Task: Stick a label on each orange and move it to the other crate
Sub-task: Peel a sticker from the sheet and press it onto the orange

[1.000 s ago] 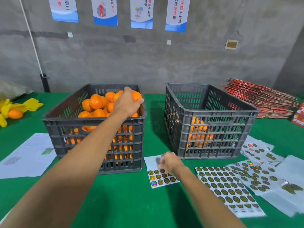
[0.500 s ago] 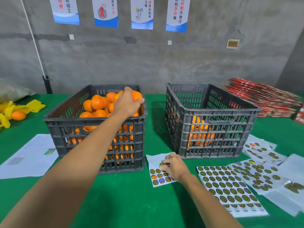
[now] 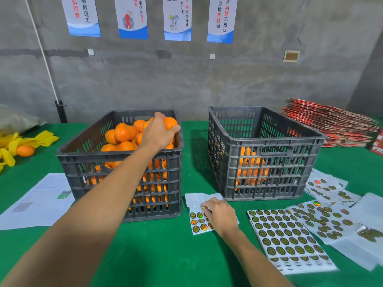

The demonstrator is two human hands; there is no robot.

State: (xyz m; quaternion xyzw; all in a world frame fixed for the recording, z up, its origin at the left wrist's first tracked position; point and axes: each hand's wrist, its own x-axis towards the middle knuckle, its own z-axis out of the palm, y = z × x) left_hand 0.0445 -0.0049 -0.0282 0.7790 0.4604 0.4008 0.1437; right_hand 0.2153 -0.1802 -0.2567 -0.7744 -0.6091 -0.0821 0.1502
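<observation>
Orange [image 3: 170,122] on top of the pile in the left crate [image 3: 124,162], left hand [image 3: 158,133] grip curled around it, right hand [image 3: 220,214] pinching one label [image 3: 204,207] off the small sticker sheet [image 3: 199,214], two dark crates on the green surface [image 3: 165,255], right crate [image 3: 263,154] partly filled, one stray orange [image 3: 25,150] far left.

A green table [image 3: 186,255] carries two dark grey slatted crates: the left crate [image 3: 87,162] at ten o'clock, heaped with bright orange oranges [image 3: 122,133], and the right crate [image 3: 290,154] at two o'clock, orange showing through its slots. White label sheets [image 3: 288,239] at four o'clock bear rows of round gold-and-dark labels (a few shimmer rainbow). Yellow cloth [image 3: 43,137] lies at nine o'clock. A red printed stack [image 3: 331,123] sits at three o'clock. White posters [image 3: 132,17] with blue bands hang on the grey wall [image 3: 186,79].
</observation>
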